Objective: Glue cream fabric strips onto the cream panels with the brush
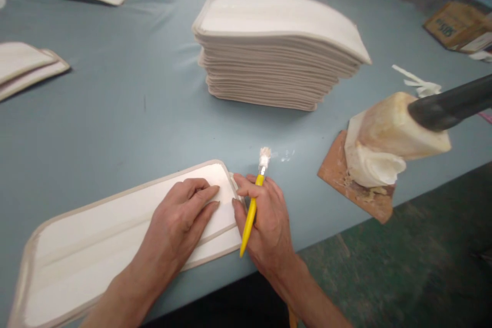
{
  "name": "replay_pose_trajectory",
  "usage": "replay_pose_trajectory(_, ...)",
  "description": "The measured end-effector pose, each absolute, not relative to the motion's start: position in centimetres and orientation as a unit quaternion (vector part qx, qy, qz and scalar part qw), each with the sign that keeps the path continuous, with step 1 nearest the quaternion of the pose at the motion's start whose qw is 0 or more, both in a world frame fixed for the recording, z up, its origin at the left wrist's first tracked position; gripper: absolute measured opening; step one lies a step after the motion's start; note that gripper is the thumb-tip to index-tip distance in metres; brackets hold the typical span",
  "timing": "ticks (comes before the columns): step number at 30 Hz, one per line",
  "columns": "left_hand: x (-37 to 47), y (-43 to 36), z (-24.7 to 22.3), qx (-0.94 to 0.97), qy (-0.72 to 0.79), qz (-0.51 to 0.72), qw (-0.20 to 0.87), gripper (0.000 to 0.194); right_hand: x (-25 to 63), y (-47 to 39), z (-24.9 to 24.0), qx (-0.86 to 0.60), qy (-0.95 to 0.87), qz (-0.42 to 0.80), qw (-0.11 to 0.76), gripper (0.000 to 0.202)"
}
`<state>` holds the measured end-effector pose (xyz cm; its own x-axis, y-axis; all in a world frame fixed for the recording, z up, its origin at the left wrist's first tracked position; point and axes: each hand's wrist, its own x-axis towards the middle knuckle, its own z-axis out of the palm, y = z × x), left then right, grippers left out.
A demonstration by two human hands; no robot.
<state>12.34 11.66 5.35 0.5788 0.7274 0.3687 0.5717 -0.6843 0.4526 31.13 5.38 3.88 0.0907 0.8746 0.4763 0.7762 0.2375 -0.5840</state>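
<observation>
A long white panel (96,230) with a beige rim lies at the lower left, with another layer showing beneath its near edge. On top of it, close to the right end, rests my left hand (184,215), its fingertips pinched together on the white surface. My right hand (265,215) grips the panel's right end between thumb and fingers. It also holds a yellow brush (251,215), slanting with the pale bristles pointing away from me. Whether my left fingertips hold anything is too small to tell.
Behind stands a tall stack of similar panels (265,66). At right, a cream container (395,128) with a dark handle sits on a brown board (332,164). More panels (26,66) lie at left, a cardboard box (457,25) at back right. The table edge (357,220) runs at lower right.
</observation>
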Motion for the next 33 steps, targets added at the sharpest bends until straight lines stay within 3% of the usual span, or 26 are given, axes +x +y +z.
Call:
replay_pose_trajectory(13,12.7,11.6,4.8,0.866,0.364,0.295,0.174,0.021,31.0,7.0,3.4,-0.559,-0.737,0.034,0.379,0.019)
replay_pose_trajectory(20,13.3,10.8,5.4,0.862,0.384,0.279,0.176,0.015,31.0,6.4,2.8,-0.588,-0.725,0.002,0.36,0.006)
replay_pose_trajectory(24,12.6,9.2,6.5,0.86,0.405,0.264,0.162,0.013,31.4,6.5,2.3,-0.576,-0.741,-0.026,0.344,0.019)
replay_pose_trajectory(29,6.0,4.5,7.9,0.752,0.56,0.333,0.097,0.024,31.6,6.5,2.4,-0.569,-0.748,-0.035,0.34,0.03)
replay_pose_trajectory(33,-1.3,0.8,7.5,0.623,0.729,0.284,0.027,0.028,31.6,6.3,2.6,-0.584,-0.744,-0.035,0.322,0.037)
